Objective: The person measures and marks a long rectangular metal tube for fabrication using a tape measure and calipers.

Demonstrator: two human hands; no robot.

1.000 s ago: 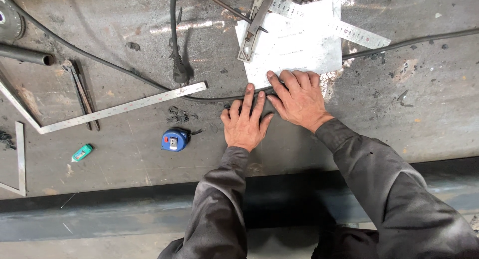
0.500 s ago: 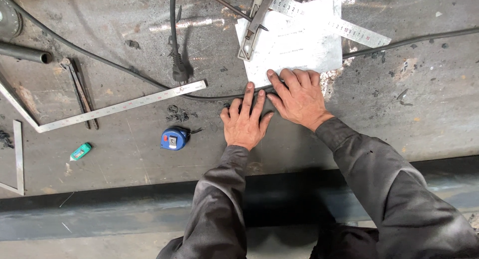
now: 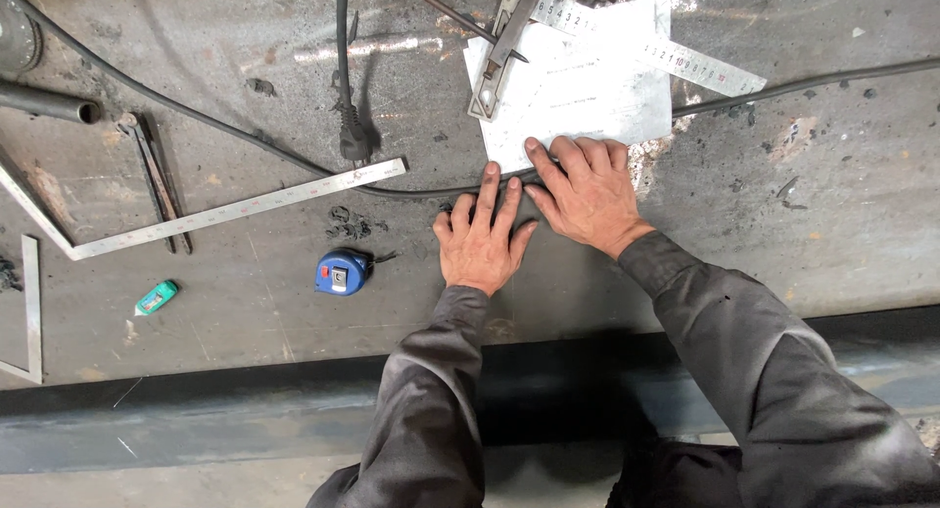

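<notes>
Both hands lie flat on the steel tabletop (image 3: 783, 224), near the middle of its width and closer to the near edge than the far one. The left hand (image 3: 483, 239) has its fingers (image 3: 489, 187) spread and pressed down, grasping nothing, the tips reaching the black cable (image 3: 245, 136) that runs across the surface. The right hand (image 3: 587, 190) is also flat and unclenched, its fingertips resting on the near edge of a white sheet of paper (image 3: 578, 97), which lies toward the far edge with a steel ruler (image 3: 651, 53) and a metal square tool (image 3: 499, 53) laid on top of it. As I see it, the paper is the weak point: it is held only by fingertips at one edge, so a small push could slide or crease it, and the ruler could shift off it with that. The cable passes under the paper's near edge and beside the left fingertips, so a tug on it could lift the sheet or knock things askew. The plug (image 3: 352, 136) and the long framing square (image 3: 235, 212) lie well to the left, near a blue tape measure (image 3: 341, 272) and a small green marker (image 3: 156, 297), out of harm's way. Grit on the tabletop could also smudge the paper.
</notes>
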